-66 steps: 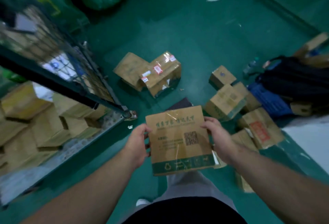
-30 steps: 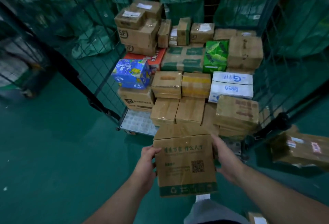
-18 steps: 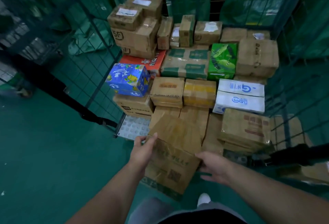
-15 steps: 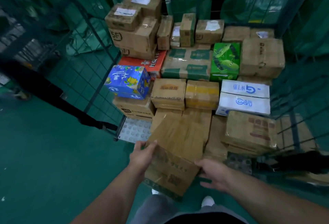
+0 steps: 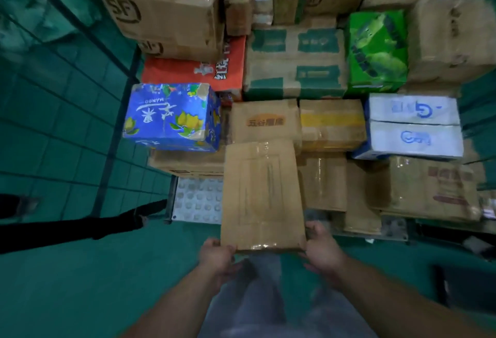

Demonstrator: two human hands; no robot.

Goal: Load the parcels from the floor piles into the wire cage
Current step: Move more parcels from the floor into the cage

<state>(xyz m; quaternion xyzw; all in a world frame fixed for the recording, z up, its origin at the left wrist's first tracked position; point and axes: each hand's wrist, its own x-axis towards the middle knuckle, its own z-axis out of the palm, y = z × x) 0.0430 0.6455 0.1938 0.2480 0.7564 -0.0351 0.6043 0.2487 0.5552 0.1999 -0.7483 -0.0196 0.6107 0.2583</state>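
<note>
A flat brown box [image 5: 261, 195] is held lengthwise at the open front of the cage [image 5: 115, 128]. Its far end reaches in over the front row of parcels [image 5: 322, 184] and its near end projects out above the green floor [image 5: 80, 284]. It is gripped at its 2 near corners: the left hand [image 5: 217, 257] is closed round the left corner and the right hand [image 5: 323, 251] round the right one. The fingers are curled against the edges, though the fingertips beneath are hidden. This rear grip is judged to be chosen so that the box can be pushed forward and released without the hands being caught between parcels. Whether the far end already rests on what lies below cannot be told. Its far edge meets a brown box with orange print [image 5: 264, 120], beside which a yellow-taped box [image 5: 331, 124] is set; the low step in front of these 2 seems to be the slot aimed at. To the left a blue box [image 5: 171, 117] is perched on a plain carton [image 5: 188, 163], with a strip of the studded base [image 5: 198, 201] exposed in front. To the right 2 white boxes [image 5: 413, 125] are stacked. Further back a green box [image 5: 377, 50] and a red box [image 5: 193, 69] are wedged among larger cartons [image 5: 166, 15], so the load is stepped down towards the opening. The placing is judged nearly done.
</note>
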